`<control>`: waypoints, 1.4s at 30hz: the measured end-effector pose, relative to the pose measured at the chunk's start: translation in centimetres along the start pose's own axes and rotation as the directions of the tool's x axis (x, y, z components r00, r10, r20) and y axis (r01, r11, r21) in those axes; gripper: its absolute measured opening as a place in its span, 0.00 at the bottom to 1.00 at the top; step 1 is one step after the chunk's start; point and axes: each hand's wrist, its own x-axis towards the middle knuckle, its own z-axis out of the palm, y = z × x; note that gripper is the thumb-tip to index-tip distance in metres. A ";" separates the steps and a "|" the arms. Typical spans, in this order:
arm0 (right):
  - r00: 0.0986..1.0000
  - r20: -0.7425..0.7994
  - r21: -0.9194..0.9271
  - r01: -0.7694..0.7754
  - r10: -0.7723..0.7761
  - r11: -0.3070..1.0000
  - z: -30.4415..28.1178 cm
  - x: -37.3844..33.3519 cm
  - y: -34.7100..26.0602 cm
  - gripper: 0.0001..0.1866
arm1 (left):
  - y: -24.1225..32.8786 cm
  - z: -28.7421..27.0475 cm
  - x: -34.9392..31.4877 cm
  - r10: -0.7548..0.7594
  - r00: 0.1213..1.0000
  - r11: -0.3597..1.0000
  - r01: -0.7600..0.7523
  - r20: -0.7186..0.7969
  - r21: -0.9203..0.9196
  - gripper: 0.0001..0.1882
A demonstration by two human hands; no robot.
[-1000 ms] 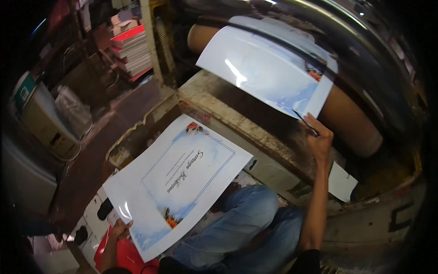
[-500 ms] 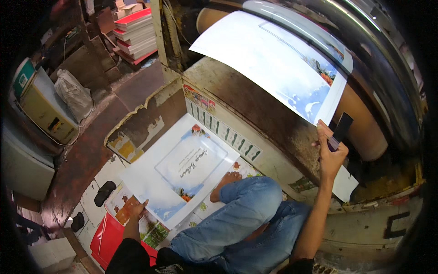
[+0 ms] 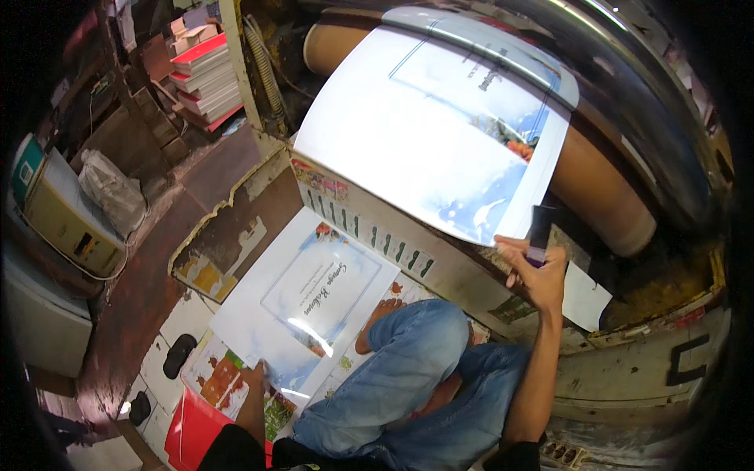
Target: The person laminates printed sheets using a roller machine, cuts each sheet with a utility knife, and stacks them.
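A glossy printed sheet (image 3: 424, 157) with a blue-and-floral design comes off a large roller at the upper right. My right hand (image 3: 538, 271) pinches its near corner between thumb and finger. The same hand also grips a flat dark blade-like tool (image 3: 541, 228) with a purple handle, standing up from the fist. At lower left my left hand (image 3: 255, 381) holds the edge of a second printed sheet (image 3: 275, 275), thumb on top. That sheet lies on the floor covering beside my bent leg, its face up; any sheets under it cannot be made out.
Transparent film wraps the metal roller (image 3: 628, 94), above a brown cardboard-coloured roll (image 3: 605, 184). A worn low panel (image 3: 236, 228) and the machine's side wall border the lower sheet. A red folder-like item (image 3: 192, 432), dark sandals (image 3: 180, 355) and a stack of red-and-white bundles (image 3: 206, 78) are at left.
The upper sheet has come farther out from the roller toward me, showing more print. My right hand has moved down and left with its corner. My left hand has shifted slightly right and down.
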 end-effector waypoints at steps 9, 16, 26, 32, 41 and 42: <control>0.924 0.377 0.069 -0.102 0.069 0.992 -2.4 -0.4 0.3 0.08 | 26.5 8.1 -11.3 0.324 0.648 0.933 -0.339 0.689 -0.120 0.24; 0.827 0.552 0.082 -0.186 0.110 0.979 -1.6 -1.0 -1.3 0.08 | 50.8 8.6 -28.4 0.724 -0.131 0.639 0.497 0.677 -0.588 0.32; 0.917 0.397 0.343 -0.183 0.035 0.921 -5.9 -1.2 3.3 0.15 | 52.5 8.3 -31.9 0.631 0.484 0.561 0.256 0.607 -0.787 0.16; 0.886 -0.345 0.584 -0.056 0.310 0.810 -6.5 0.0 5.8 0.16 | 50.6 5.6 -31.9 0.682 0.434 0.705 -0.176 0.589 -0.687 0.19; 0.856 -0.412 0.573 -0.022 0.311 0.819 -7.9 -0.2 7.3 0.17 | 48.5 2.5 -32.8 0.748 0.404 0.658 -0.348 0.527 -0.668 0.20; 0.860 -0.407 0.574 -0.021 0.307 0.818 -7.8 -0.1 7.2 0.17 | 48.2 2.4 -32.6 0.749 0.409 0.656 -0.350 0.520 -0.669 0.20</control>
